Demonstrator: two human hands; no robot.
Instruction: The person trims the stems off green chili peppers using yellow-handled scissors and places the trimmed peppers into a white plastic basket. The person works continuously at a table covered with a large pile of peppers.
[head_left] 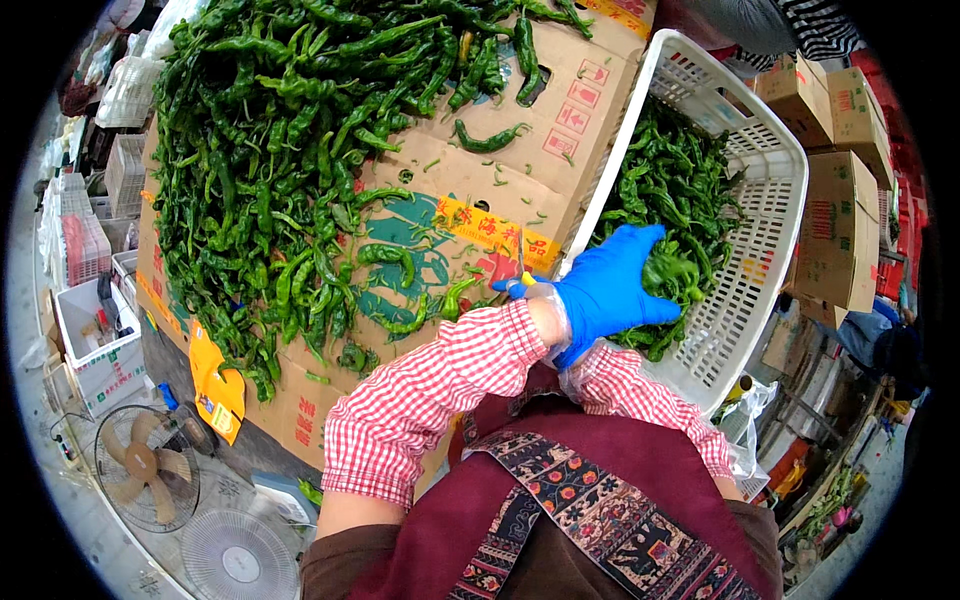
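Note:
My left hand [612, 285] in a blue glove reaches across to the right, over the white plastic basket [735, 345]. Its fingers are spread apart, and blurred green peppers show just beyond them. Green peppers [668, 170] fill part of the basket. Crossing beneath my left wrist, my right hand [508, 287] is mostly hidden. Only its blue fingertips show, closed around scissors [524, 279] with yellow handles and the blades pointing away from me. A large pile of long, wrinkled green peppers [270, 180] spreads over flattened cardboard [545, 130] to my left.
Cut stem bits and a few single peppers [488, 138] lie on the cardboard. Brown cartons [840, 220] are stacked beyond the basket on the right. At lower left stand two fans [148, 465], with a white box [97, 345] nearby. A striped garment [822, 25] shows at the top right.

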